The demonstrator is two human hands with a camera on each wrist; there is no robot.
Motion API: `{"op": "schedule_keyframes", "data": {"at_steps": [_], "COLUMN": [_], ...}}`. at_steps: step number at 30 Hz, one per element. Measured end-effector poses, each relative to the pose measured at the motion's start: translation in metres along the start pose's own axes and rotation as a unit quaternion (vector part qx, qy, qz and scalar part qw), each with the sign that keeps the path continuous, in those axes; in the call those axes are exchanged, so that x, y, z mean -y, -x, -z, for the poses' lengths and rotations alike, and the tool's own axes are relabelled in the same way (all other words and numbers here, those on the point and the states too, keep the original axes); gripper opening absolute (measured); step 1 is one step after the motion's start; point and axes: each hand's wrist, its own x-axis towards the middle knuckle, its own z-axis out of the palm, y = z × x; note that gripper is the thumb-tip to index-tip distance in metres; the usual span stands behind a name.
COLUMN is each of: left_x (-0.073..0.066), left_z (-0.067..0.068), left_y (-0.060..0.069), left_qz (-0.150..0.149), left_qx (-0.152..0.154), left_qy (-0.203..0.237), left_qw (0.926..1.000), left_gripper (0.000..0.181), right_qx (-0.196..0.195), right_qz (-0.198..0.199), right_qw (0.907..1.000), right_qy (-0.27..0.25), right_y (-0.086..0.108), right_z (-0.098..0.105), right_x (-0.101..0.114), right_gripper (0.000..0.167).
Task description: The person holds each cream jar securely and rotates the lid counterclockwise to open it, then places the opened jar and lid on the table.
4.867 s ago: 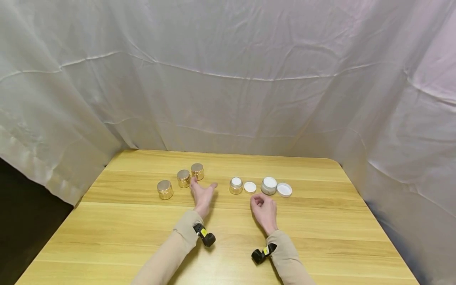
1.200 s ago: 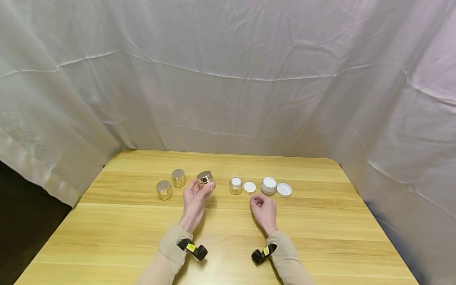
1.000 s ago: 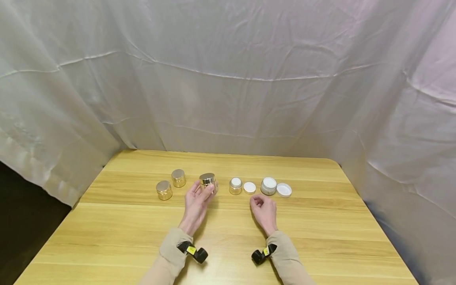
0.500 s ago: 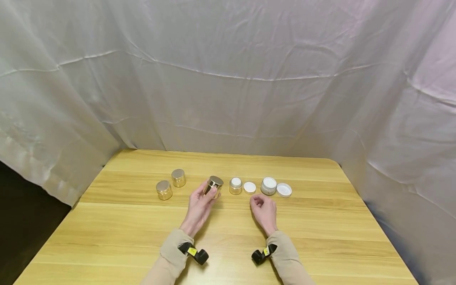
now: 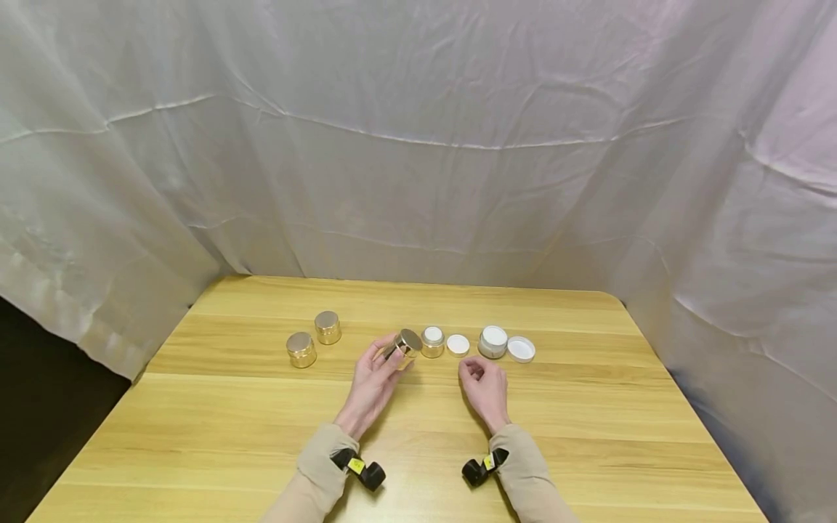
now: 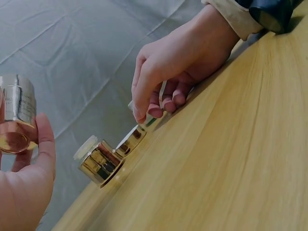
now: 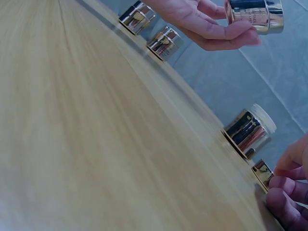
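Observation:
In the head view my left hand [image 5: 370,385] grips a lidded gold cream jar [image 5: 407,344] between thumb and fingers. The jar is held above the table and tilted, its lid leaning to the right. Just beyond it stands an open gold jar [image 5: 432,343] with a white top, its lid [image 5: 458,345] lying upturned beside it. My right hand [image 5: 485,387] rests on the table with loosely curled fingers, apparently holding nothing. It lies just in front of a larger open jar [image 5: 493,341]. The left wrist view shows the held jar [image 6: 20,103] with printing on its side.
Two more lidded gold jars, one nearer [image 5: 301,349] and one farther [image 5: 328,327], stand on the left of the wooden table [image 5: 229,428]. A larger upturned lid [image 5: 521,349] lies right of the bigger open jar. Grey curtains [image 5: 418,203] hang behind the table.
My left hand has picked up one of the three gold jars, carried it right and tilted it. Another gold jar has shifted slightly left. The right hand stays in place.

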Motion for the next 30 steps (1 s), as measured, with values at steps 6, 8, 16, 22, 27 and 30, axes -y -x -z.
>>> {"op": "schedule_keyframes", "data": {"at_steps": [6,8,16,22,27,30], "left_x": [0.002,0.003,0.004,0.005,0.005,0.005], "left_z": [0.0,0.0,-0.001,-0.003,-0.004,-0.006], "left_y": [-0.001,0.0,0.0,-0.001,0.0,0.002], "left_qz": [0.018,0.025,0.044,0.068,0.08,0.085], "left_qx": [0.019,0.021,0.025,0.03,0.04,0.047], "left_qy": [0.025,0.028,-0.01,-0.009,-0.011,-0.01], "left_qw": [0.9993,0.9991,0.9987,0.9972,0.9959,0.9952], "left_gripper": [0.034,0.035,0.037,0.04,0.03,0.024], "right_qx": [0.003,0.001,0.032,0.084,0.118,0.12], "right_qz": [-0.004,0.002,0.051,0.119,0.157,0.173], "right_qw": [0.9999,0.9998,0.9922,0.9754,0.9668,0.9665], "right_qy": [-0.013,-0.022,-0.109,-0.165,-0.164,-0.147], "right_y": [0.0,0.0,0.003,0.008,0.013,0.015], "right_z": [0.002,0.002,0.007,0.014,0.017,0.017], "right_x": [0.003,0.004,0.029,0.055,0.069,0.073], "right_gripper": [0.01,0.009,0.014,0.024,0.031,0.033]}}
